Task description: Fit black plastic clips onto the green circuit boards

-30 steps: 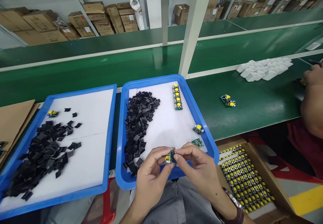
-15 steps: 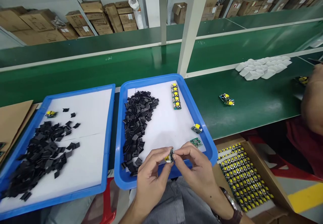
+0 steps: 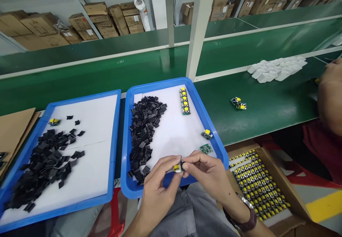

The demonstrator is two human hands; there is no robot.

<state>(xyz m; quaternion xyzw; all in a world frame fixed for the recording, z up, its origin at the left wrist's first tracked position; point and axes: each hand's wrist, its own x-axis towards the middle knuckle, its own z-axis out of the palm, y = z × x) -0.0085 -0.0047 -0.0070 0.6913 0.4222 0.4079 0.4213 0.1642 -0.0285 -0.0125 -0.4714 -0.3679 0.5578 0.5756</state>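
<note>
Both my hands pinch one small circuit board point(image 3: 178, 167) with a yellow part, held over the near edge of the right blue tray point(image 3: 128, 148). My left hand point(image 3: 157, 187) grips it from the left, my right hand point(image 3: 207, 174) from the right. In that tray lie a heap of black pieces point(image 3: 144, 130), a row of joined boards point(image 3: 184, 101) and two loose boards point(image 3: 206, 134), one of them point(image 3: 205, 148) just beyond my right fingers.
A second blue tray point(image 3: 113, 133) at left holds more black pieces point(image 3: 42, 162) and one board point(image 3: 54, 122). A cardboard box of boards point(image 3: 256, 185) sits at lower right. On the green belt lie two boards point(image 3: 238, 103) and white housings point(image 3: 276, 69). Another person's arm point(image 3: 330, 94) is at right.
My hands have kept the board pinched and turned it slightly. The view has drifted a little; the other person's hand at right has shifted.
</note>
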